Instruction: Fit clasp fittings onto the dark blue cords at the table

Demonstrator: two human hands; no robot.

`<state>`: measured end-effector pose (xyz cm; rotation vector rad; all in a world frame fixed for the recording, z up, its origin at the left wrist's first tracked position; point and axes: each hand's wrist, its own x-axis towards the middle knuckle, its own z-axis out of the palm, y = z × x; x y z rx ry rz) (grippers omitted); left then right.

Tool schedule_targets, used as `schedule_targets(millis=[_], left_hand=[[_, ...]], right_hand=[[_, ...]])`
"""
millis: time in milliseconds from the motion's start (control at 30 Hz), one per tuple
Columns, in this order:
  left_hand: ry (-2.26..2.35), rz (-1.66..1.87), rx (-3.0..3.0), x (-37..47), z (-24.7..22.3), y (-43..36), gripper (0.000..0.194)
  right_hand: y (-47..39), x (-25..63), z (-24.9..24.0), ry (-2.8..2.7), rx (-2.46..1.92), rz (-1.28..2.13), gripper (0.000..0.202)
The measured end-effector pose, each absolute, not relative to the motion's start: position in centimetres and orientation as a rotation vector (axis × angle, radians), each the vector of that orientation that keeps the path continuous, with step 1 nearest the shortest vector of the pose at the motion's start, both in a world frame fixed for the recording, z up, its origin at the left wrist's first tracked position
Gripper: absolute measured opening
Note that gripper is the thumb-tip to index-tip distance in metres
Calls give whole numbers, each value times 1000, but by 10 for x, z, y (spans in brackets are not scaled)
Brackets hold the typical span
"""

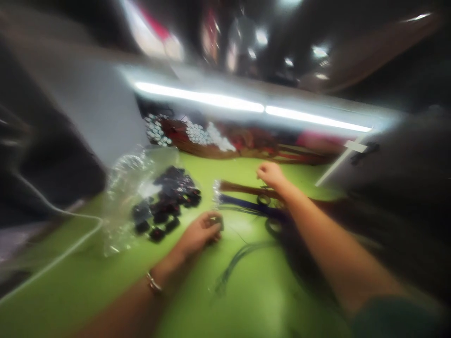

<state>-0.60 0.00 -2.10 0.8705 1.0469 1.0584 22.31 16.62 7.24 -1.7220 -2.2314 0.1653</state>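
Observation:
My left hand (203, 230) is closed on a small dark block (220, 222), held just above the green table. The block looks like the black plastic pieces (166, 202) heaped beside and on a clear plastic bag to its left, but blur hides its details. Over the far ends of two wire bundles hovers my right hand (270, 173), fingers pinched together. What it holds, if anything, is too small to make out. Below it lie a brown wire bundle (243, 188) and a blue wire bundle (243, 203), their light tips pointing left.
Several loose grey wires (239, 256) curve over the green table (257, 295). The crumpled clear bag (121, 206) lies at left, near a white cable (70, 251). More wire bundles with pale ends (197, 133) line the back under a bright tube light (211, 97).

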Motion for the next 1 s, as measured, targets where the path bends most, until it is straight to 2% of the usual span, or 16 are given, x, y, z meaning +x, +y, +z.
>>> schedule_targets(millis=[100,267,467,733,1000], left_hand=[[1063,1053,881,-5,-18,-1,43],[1055,1064,889,-2,-10,-5,42],[998,1058,905,-2,-10,-5,41],[961,1037,755,-1,0,-9,37],[852,979,616,-1,4,-11,35]], right_hand=[[150,225,78,-2244,-1615,390,22],[112,199,83,-2579,-1404,683,18],[71,154,75,-2839,-1184,582,18],[49,169,36,-2379,-1297,664,16],[26,177,27,-2256,-1269,486,12]])
